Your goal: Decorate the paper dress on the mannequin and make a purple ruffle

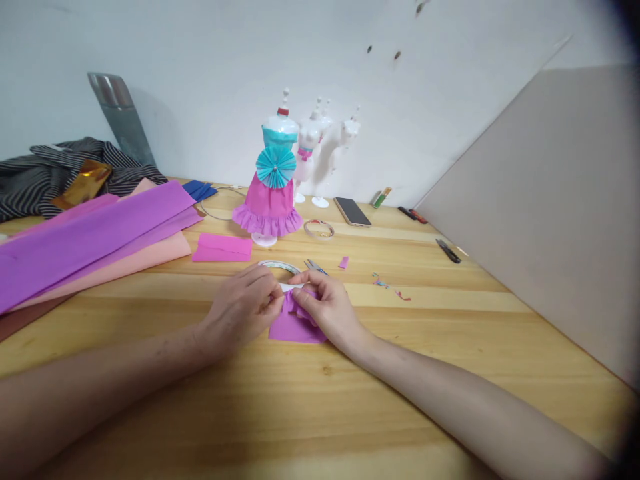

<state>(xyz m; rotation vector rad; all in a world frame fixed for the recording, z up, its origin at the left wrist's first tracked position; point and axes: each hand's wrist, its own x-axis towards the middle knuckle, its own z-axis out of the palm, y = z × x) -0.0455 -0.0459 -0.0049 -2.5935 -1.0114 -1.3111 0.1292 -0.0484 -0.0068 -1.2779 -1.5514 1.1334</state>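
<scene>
Both hands meet over a purple piece of crepe paper [296,331] near the middle of the table. My left hand [246,300] is closed, pinching the paper's upper left edge. My right hand [327,307] pinches the gathered, ruffled part at the right with thumb and forefinger. The paper's lower part hangs flat below the fingers. Just behind the hands lies a roll of tape [273,264], partly covered by them. Beside it are scissors [316,267], whose handles are mostly hidden by my right hand.
A small mannequin in a paper dress [273,207] stands behind, with bare mannequins [350,130] by the wall. Crepe paper sheets [100,240] lie at left, near a folded pink piece [223,247]. A phone [353,212], a bracelet-like ring [319,230] and a cutter [448,251] lie right.
</scene>
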